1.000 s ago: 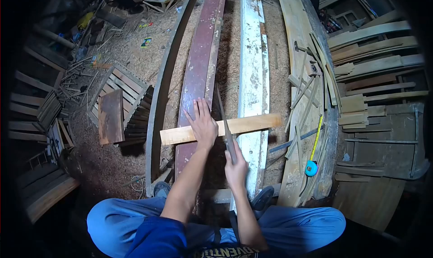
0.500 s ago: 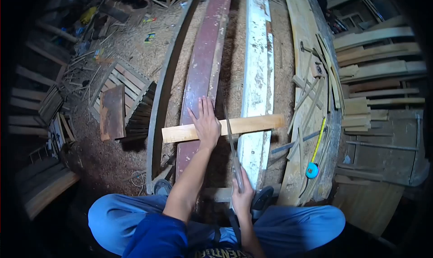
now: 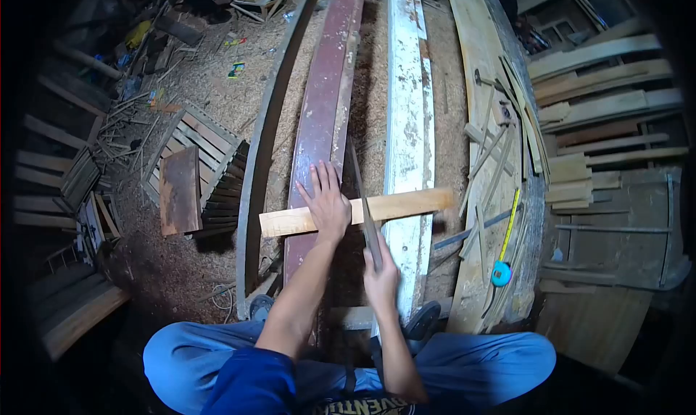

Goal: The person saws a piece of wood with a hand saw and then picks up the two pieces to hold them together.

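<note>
**Around your bench**

Ahead of you, 2 long beams run side by side: a maroon beam [image 3: 319, 118] and a white-painted beam [image 3: 407, 103]. To your right, a blue tape measure [image 3: 500, 273] lies on a curved plank [image 3: 471, 67] among thin strips [image 3: 500, 139]. To your left, a slatted crate [image 3: 192, 136] sits on sawdust [image 3: 217, 74], a dark board [image 3: 180, 190] against it.

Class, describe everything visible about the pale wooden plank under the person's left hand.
The plank is pale, bare wood, long and flat, lying crosswise on a maroon beam and a white beam, both ends overhanging. The left hand presses flat on it; the saw in the right hand crosses it.
</note>
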`<state>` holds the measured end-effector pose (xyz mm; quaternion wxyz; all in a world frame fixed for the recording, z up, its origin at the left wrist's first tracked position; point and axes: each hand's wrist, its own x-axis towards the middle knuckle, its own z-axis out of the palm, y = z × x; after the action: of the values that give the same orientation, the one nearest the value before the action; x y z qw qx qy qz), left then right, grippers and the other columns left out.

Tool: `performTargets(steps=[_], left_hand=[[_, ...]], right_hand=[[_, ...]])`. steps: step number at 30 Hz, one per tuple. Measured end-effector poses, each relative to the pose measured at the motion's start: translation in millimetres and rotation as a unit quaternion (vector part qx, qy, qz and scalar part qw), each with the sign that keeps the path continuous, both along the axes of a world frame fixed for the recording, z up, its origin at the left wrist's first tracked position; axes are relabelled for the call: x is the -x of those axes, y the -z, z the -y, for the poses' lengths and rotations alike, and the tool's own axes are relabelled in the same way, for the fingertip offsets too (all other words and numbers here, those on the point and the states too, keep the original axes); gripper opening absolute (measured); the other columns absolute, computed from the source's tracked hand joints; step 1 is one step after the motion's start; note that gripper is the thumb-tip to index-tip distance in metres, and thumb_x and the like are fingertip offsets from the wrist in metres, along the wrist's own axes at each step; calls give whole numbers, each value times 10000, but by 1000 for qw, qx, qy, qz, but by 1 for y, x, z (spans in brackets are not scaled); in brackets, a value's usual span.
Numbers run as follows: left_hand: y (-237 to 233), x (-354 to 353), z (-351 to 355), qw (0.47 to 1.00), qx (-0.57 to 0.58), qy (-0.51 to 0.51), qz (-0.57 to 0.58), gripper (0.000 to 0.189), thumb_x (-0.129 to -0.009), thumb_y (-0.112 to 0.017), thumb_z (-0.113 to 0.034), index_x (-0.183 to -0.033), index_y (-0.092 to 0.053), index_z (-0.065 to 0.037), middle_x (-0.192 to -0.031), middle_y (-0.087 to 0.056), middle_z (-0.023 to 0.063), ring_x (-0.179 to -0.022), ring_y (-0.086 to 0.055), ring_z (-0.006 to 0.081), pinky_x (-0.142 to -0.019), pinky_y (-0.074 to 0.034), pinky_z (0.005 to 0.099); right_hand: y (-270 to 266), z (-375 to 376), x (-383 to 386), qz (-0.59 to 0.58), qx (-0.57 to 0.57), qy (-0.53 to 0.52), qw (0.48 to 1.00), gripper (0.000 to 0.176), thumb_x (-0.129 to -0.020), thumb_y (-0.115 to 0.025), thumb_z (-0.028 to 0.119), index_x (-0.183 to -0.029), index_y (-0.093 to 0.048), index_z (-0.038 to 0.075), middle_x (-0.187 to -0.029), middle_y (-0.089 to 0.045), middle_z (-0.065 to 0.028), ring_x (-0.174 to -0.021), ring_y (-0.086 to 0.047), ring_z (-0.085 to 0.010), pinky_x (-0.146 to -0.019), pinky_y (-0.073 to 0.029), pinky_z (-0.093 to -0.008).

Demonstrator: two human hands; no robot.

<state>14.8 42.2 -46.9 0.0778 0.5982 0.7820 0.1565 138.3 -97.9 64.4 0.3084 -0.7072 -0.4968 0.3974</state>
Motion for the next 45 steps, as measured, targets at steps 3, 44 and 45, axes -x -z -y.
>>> performTargets(steps=[3,44,45], left_hand=[[3,1,-3,999,30,-34,10,735,-887,-536,-101,-1598,-376,-6,-1698,-340,152,-1610,-232,296,-1278,-34,670],[1,-5,8,999,24,-44,13,787,-877,-563,-100,-1618,-324,11,-1712,-309,154,-1613,-225,294,-1281,-26,652],[8,-1,-5,998,-7,-61,5,775,-888,-554,-103,-1617,-321,20,-1711,-311,159,-1614,-221,297,-1281,-27,649]], right_hand=[[-22,63,-16,-65,-3,23,998,488,-996,-630,-28,-1473,-540,-77,-1412,-660,-224,-1322,-634,-255,-1122,-459,-364],[-13,73,-12,-40,-9,32,999,496,-1013,-647,38,-1482,-528,-71,-1406,-652,-253,-1306,-637,-246,-1094,-470,-354],[-11,51,-6,-7,-9,32,999,499,-1010,-651,35,-1484,-532,-62,-1392,-665,-245,-1291,-645,-236,-1084,-477,-352]])
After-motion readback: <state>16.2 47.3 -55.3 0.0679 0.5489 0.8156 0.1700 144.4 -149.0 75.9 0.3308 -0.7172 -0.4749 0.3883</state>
